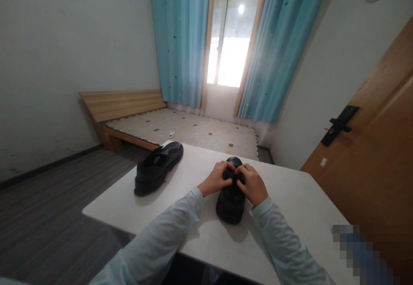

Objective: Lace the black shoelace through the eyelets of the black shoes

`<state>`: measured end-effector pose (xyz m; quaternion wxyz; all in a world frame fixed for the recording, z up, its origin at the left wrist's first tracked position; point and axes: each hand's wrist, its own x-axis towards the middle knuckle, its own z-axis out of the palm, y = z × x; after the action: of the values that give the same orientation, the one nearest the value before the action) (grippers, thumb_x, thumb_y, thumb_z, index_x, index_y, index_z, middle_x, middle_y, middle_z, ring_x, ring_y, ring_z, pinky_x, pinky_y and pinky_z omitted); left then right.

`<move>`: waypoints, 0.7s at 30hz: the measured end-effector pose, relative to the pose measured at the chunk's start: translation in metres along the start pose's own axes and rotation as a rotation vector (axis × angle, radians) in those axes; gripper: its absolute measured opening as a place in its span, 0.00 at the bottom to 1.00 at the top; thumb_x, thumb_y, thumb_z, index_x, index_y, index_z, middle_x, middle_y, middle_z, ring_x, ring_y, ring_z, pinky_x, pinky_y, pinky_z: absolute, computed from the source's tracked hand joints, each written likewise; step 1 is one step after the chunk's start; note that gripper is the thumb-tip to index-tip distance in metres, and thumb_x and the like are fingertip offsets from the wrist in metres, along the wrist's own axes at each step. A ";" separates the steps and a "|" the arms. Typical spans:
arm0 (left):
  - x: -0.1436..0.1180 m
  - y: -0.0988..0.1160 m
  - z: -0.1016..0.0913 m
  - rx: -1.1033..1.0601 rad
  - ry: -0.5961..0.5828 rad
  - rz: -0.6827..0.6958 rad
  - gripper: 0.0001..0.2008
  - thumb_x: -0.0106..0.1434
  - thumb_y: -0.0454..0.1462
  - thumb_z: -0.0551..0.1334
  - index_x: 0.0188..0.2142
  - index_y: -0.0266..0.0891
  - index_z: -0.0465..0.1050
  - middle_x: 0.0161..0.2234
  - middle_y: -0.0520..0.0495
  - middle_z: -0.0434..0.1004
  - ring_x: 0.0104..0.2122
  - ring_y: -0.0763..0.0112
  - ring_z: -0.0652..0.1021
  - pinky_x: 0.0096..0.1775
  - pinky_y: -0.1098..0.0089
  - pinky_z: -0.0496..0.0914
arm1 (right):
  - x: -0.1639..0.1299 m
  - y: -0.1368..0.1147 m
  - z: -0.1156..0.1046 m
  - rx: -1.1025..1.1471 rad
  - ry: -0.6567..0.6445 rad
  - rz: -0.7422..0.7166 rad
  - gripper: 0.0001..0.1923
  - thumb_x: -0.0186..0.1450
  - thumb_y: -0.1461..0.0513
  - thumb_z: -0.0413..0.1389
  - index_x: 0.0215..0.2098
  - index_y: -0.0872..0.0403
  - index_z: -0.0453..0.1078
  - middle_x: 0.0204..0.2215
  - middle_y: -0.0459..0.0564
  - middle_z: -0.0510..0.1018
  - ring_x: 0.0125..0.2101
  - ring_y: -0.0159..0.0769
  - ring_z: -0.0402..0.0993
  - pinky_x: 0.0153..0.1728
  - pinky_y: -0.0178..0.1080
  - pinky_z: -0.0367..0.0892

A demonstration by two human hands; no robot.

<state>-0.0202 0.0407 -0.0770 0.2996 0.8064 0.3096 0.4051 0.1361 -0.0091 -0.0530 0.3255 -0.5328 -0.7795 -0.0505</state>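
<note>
A black shoe [230, 207] stands on the white table [193, 164] in front of me, its toe pointing away and its heel towards me. My left hand [217, 179] grips the left side of its upper near the laces, thumb and fingers pinched together. From the other side my right hand [253, 184] pinches the same part, its fingertips close to the left ones. What exactly lies between the fingertips is too dark and small to make out. Apart from both hands, a second black shoe [158, 169] rests at the table's left, toe pointing to the far right.
Beyond the table is a low bed [200, 128] with a patterned mattress and a small white object [171, 134] on it. Blue curtains [180, 40] flank a bright window [234, 57]. A wooden door [371, 147] with a black handle stands at right. A blurred patch covers the lower right.
</note>
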 end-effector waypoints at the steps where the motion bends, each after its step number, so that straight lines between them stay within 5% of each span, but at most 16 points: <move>1: 0.000 0.001 0.000 0.001 -0.001 0.003 0.17 0.47 0.31 0.60 0.39 0.41 0.67 0.41 0.46 0.68 0.46 0.61 0.67 0.50 0.59 0.63 | 0.000 -0.002 0.000 -0.043 -0.004 -0.009 0.10 0.52 0.71 0.52 0.31 0.51 0.65 0.32 0.50 0.70 0.36 0.41 0.67 0.36 0.41 0.63; 5: 0.001 0.003 -0.001 0.016 -0.020 0.014 0.15 0.48 0.31 0.60 0.38 0.41 0.67 0.41 0.46 0.68 0.46 0.60 0.66 0.50 0.59 0.62 | -0.002 -0.005 0.000 -0.107 -0.008 -0.013 0.09 0.55 0.71 0.50 0.32 0.52 0.64 0.32 0.52 0.71 0.36 0.43 0.67 0.35 0.41 0.63; 21: -0.004 0.009 -0.003 0.068 -0.002 0.048 0.14 0.49 0.32 0.60 0.38 0.39 0.66 0.39 0.46 0.68 0.43 0.62 0.66 0.48 0.61 0.62 | -0.008 0.010 0.009 0.235 0.098 -0.032 0.02 0.61 0.65 0.51 0.30 0.53 0.62 0.31 0.50 0.69 0.36 0.40 0.66 0.38 0.43 0.64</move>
<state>-0.0220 0.0326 -0.0706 0.2627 0.8237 0.3034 0.4005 0.1424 -0.0076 -0.0668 0.4226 -0.4754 -0.7716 0.0100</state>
